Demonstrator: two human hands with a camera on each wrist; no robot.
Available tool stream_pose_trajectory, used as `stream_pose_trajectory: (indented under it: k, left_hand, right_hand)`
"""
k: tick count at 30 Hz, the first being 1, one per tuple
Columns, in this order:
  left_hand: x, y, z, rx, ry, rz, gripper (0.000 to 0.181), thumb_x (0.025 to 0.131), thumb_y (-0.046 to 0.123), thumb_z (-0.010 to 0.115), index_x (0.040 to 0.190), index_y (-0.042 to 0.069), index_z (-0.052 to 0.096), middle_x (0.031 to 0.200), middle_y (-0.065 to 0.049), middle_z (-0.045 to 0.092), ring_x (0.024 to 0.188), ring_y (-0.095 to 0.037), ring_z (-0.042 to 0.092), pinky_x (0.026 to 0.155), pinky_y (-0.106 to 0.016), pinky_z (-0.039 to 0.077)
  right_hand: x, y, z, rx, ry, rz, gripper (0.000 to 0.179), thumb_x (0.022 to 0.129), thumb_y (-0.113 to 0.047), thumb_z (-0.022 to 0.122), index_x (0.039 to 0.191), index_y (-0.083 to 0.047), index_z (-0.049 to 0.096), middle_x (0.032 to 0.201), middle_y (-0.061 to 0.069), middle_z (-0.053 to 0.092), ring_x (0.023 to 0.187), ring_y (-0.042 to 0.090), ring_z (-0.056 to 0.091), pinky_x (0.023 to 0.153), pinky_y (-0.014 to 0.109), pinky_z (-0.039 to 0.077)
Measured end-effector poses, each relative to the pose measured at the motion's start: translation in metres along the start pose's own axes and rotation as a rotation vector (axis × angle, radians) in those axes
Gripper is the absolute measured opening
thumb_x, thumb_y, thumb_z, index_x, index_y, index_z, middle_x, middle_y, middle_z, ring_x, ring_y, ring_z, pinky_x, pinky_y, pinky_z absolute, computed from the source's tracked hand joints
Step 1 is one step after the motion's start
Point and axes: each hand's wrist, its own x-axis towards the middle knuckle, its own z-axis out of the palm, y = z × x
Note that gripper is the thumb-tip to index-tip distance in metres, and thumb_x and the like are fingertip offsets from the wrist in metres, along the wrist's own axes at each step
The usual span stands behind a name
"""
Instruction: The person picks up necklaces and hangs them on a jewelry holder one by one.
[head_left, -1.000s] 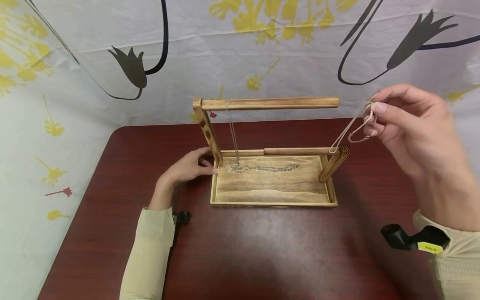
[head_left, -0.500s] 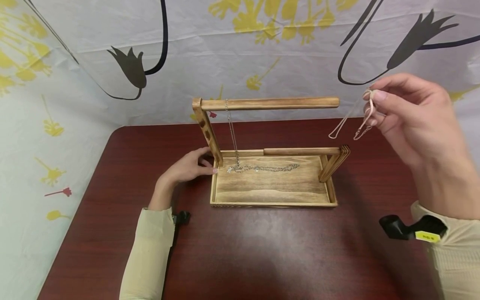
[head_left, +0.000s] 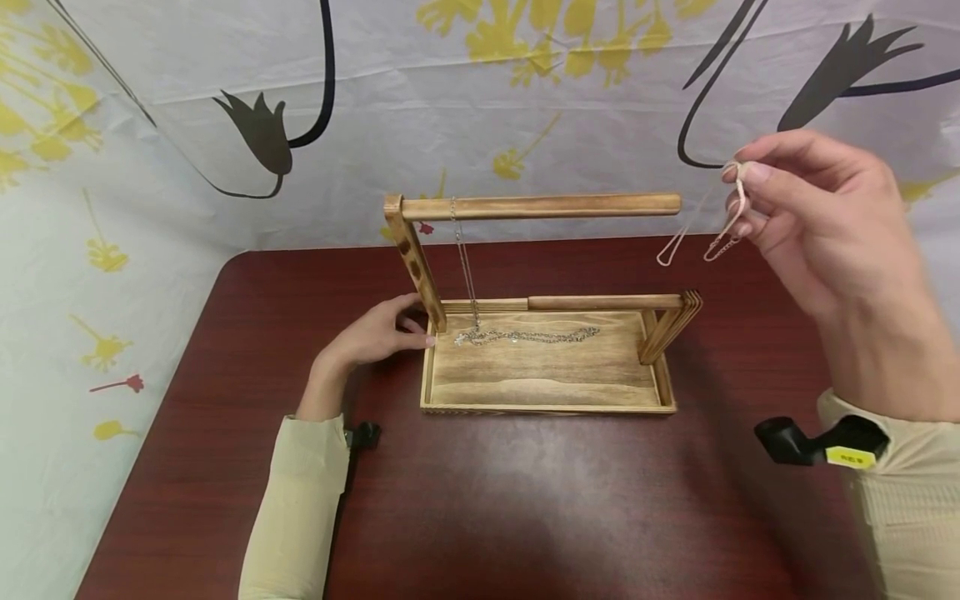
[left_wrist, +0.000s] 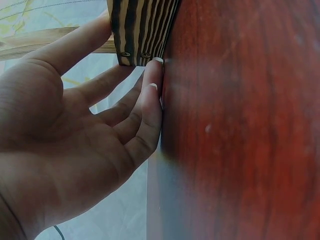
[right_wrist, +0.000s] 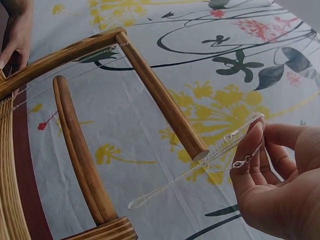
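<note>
A wooden jewelry stand point(head_left: 547, 385) has a shallow tray base, a high bar point(head_left: 547, 207) on the left post and a lower bar point(head_left: 600, 302) on the right. My left hand point(head_left: 375, 332) grips its left end, thumb and fingers on opposite sides. A silver necklace point(head_left: 463, 258) hangs over the high bar near the post, its lower part lying in the tray. My right hand point(head_left: 847, 208) pinches a second fine chain necklace point(right_wrist: 167, 185) between thumb and forefinger, right of the high bar's free end. Its loop dangles; a clasp point(right_wrist: 240, 164) shows in the right wrist view.
The stand sits on a dark red table point(head_left: 540, 492) whose back edge meets a flower-printed white sheet point(head_left: 360, 167). Both forearms wear beige sleeves point(head_left: 300, 508), with a black wrist device point(head_left: 825, 439) on the right.
My right hand has risen and shifted slightly left, lifting the dangling loop away from the lower bar's end toward the high bar's tip. The left hand and the stand stay put.
</note>
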Motion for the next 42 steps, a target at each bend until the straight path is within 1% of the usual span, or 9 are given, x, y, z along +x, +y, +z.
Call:
stream_pose_trajectory:
  k: [4, 7, 8, 18, 25, 28, 32, 35, 42]
  left_hand:
    - [0.0, 0.0, 0.0, -0.002, -0.003, -0.001, 0.071, 0.094, 0.018, 0.072, 0.153, 0.008, 0.034, 0.137, -0.013, 0.054, 0.105, -0.024, 0.064, 0.088, -0.04, 0.05]
    - [0.0, -0.001, 0.0, 0.0, -0.002, -0.002, 0.072, 0.094, 0.018, 0.072, 0.153, 0.007, 0.034, 0.135, -0.014, 0.055, 0.105, -0.024, 0.065, 0.088, -0.041, 0.05]
    - [0.001, -0.001, 0.0, 0.001, 0.0, -0.004, 0.072, 0.094, 0.018, 0.072, 0.154, 0.007, 0.033, 0.136, -0.014, 0.055, 0.105, -0.024, 0.065, 0.088, -0.041, 0.05]
    - [0.001, -0.001, 0.001, 0.027, 0.012, -0.019, 0.077, 0.093, 0.021, 0.072, 0.155, 0.007, 0.03, 0.142, -0.013, 0.05, 0.107, -0.025, 0.064, 0.09, -0.043, 0.05]
    - [0.0, 0.0, 0.0, 0.027, 0.006, -0.012, 0.075, 0.093, 0.021, 0.072, 0.154, 0.007, 0.032, 0.144, -0.012, 0.048, 0.109, -0.025, 0.063, 0.091, -0.043, 0.05]
    - [0.0, 0.0, 0.0, 0.025, 0.002, -0.001, 0.075, 0.094, 0.02, 0.072, 0.154, 0.006, 0.031, 0.144, -0.014, 0.048, 0.109, -0.026, 0.063, 0.091, -0.043, 0.05]
    - [0.0, -0.001, -0.001, 0.027, -0.005, 0.001, 0.078, 0.094, 0.021, 0.072, 0.155, 0.004, 0.028, 0.145, -0.016, 0.048, 0.11, -0.027, 0.063, 0.092, -0.043, 0.049]
    - [-0.001, -0.001, -0.001, 0.024, -0.006, -0.008, 0.08, 0.094, 0.022, 0.072, 0.156, 0.005, 0.026, 0.144, -0.015, 0.048, 0.11, -0.027, 0.062, 0.091, -0.042, 0.049]
    - [-0.001, -0.001, -0.001, 0.019, -0.008, 0.005, 0.078, 0.094, 0.023, 0.072, 0.156, 0.004, 0.028, 0.142, -0.015, 0.049, 0.11, -0.027, 0.061, 0.085, -0.038, 0.05]
  right_hand:
    - [0.003, 0.0, -0.003, 0.035, 0.001, 0.031, 0.019, 0.093, 0.026, 0.041, 0.103, 0.026, 0.057, 0.084, 0.03, 0.065, 0.061, 0.031, 0.057, 0.052, 0.033, 0.049]
    - [0.005, 0.0, -0.003, 0.022, 0.007, 0.038, 0.018, 0.094, 0.025, 0.042, 0.103, 0.025, 0.057, 0.084, 0.029, 0.066, 0.06, 0.031, 0.057, 0.052, 0.032, 0.049]
    - [0.005, 0.0, -0.003, 0.049, 0.006, 0.052, 0.019, 0.093, 0.026, 0.041, 0.104, 0.025, 0.057, 0.085, 0.03, 0.066, 0.061, 0.032, 0.057, 0.052, 0.033, 0.049]
    - [0.011, 0.003, 0.001, 0.048, 0.01, 0.076, 0.018, 0.093, 0.025, 0.043, 0.103, 0.024, 0.058, 0.085, 0.029, 0.066, 0.06, 0.031, 0.056, 0.052, 0.033, 0.048]
    - [0.013, 0.006, 0.005, 0.044, 0.001, 0.07, 0.018, 0.093, 0.026, 0.043, 0.103, 0.024, 0.058, 0.084, 0.028, 0.066, 0.059, 0.031, 0.057, 0.052, 0.033, 0.049]
    - [0.013, 0.007, 0.007, -0.024, -0.007, 0.034, 0.017, 0.093, 0.025, 0.045, 0.103, 0.024, 0.059, 0.083, 0.027, 0.066, 0.058, 0.029, 0.057, 0.051, 0.031, 0.049]
    - [0.014, 0.008, 0.009, -0.021, -0.008, 0.044, 0.017, 0.093, 0.025, 0.046, 0.102, 0.024, 0.06, 0.083, 0.026, 0.067, 0.057, 0.029, 0.058, 0.052, 0.032, 0.051]
    - [0.016, 0.008, 0.008, 0.042, -0.007, 0.079, 0.019, 0.092, 0.026, 0.044, 0.101, 0.023, 0.061, 0.084, 0.028, 0.067, 0.058, 0.031, 0.059, 0.053, 0.034, 0.052]
    - [0.017, 0.008, 0.007, 0.061, -0.003, 0.087, 0.02, 0.093, 0.026, 0.043, 0.101, 0.023, 0.061, 0.085, 0.029, 0.067, 0.058, 0.032, 0.06, 0.054, 0.034, 0.052]
